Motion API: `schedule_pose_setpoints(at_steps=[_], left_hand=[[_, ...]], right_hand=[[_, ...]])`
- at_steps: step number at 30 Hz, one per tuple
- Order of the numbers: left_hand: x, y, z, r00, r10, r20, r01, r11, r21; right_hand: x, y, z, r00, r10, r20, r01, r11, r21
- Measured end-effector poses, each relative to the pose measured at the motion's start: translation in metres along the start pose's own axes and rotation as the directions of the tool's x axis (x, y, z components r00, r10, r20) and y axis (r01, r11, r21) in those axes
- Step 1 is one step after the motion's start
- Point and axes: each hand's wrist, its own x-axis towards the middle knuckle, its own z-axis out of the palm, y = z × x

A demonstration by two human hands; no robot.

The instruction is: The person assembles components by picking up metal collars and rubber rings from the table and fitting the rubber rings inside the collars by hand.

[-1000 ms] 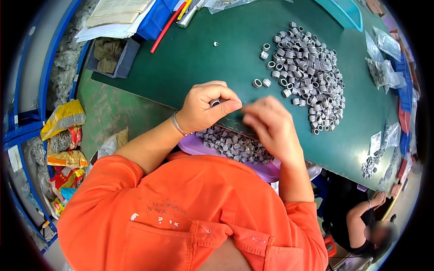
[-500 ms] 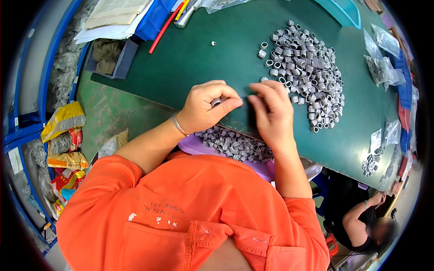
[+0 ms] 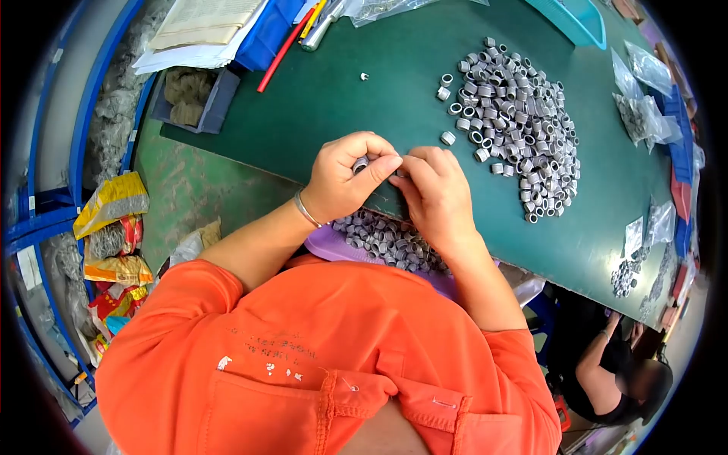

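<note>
My left hand (image 3: 345,174), with a metal bangle at the wrist, is closed around a grey metal ring (image 3: 360,164) over the table's front edge. My right hand (image 3: 436,189) touches the left fingertips with its thumb and fingers pinched; what they grip is too small to name. To the right lies a large heap of grey rings (image 3: 523,121) on the green table (image 3: 318,98). Below the hands, more grey rings (image 3: 390,241) fill a purple tray (image 3: 326,244) at my lap.
A grey bin (image 3: 216,106) with cloth, papers (image 3: 205,30) and a red pen (image 3: 284,53) are at the upper left. A turquoise basket (image 3: 580,23) stands at the back. Plastic bags (image 3: 648,68) lie right. A co-worker (image 3: 607,379) sits at lower right.
My right hand has moved left and closed its fingers, now meeting my left hand. The left hand keeps its ring. The view has shifted slightly.
</note>
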Motion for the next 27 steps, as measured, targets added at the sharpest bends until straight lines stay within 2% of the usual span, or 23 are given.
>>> schedule_pose_setpoints(at_steps=[2,3,4,6,10,13,14,16,18,19,22,27], left_hand=[[0.0,0.0,-0.001,1.0,0.01,-0.009,-0.01,1.0,0.007],[0.0,0.002,-0.002,1.0,0.001,0.011,-0.001,1.0,0.008],[0.0,0.002,-0.003,0.999,-0.009,0.033,0.009,1.0,0.007],[0.001,0.001,-0.002,0.999,-0.009,0.039,0.009,1.0,-0.001],[0.001,0.001,-0.001,1.0,-0.005,0.018,0.005,1.0,-0.003],[0.003,0.003,-0.001,0.993,0.051,0.107,-0.055,0.998,0.035],[0.003,0.003,0.0,0.993,0.051,0.106,-0.056,0.998,0.037],[0.002,0.003,0.0,0.978,0.055,0.199,-0.064,0.997,0.036],[0.002,0.001,0.0,0.977,0.083,0.195,-0.093,0.995,0.044],[0.002,0.0,0.0,0.977,0.085,0.195,-0.097,0.994,0.053],[0.003,0.001,0.0,0.98,0.081,0.182,-0.093,0.994,0.06],[0.003,0.002,0.0,0.983,0.063,0.171,-0.073,0.996,0.053]], right_hand=[[-0.002,0.0,-0.002,0.985,0.173,-0.023,-0.156,0.93,0.333],[-0.004,-0.005,-0.005,0.917,0.395,0.059,-0.368,0.78,0.506],[-0.011,0.002,-0.002,0.883,0.454,0.122,-0.417,0.637,0.648],[-0.01,-0.002,-0.007,0.894,0.443,0.067,-0.314,0.515,0.798],[-0.016,0.0,-0.01,0.904,0.427,0.006,-0.26,0.538,0.802],[-0.016,0.0,-0.009,0.898,0.439,-0.023,-0.232,0.518,0.823],[-0.018,0.0,-0.008,0.904,0.426,-0.03,-0.235,0.555,0.798],[-0.019,0.0,-0.007,0.911,0.411,-0.035,-0.236,0.588,0.773],[-0.021,0.0,-0.006,0.934,0.355,-0.029,-0.251,0.713,0.655],[-0.02,0.0,-0.007,0.933,0.358,-0.036,-0.255,0.727,0.638],[-0.017,-0.003,-0.005,0.921,0.369,-0.123,-0.186,0.694,0.695],[-0.018,-0.003,-0.005,0.916,0.377,-0.137,-0.158,0.654,0.739]])
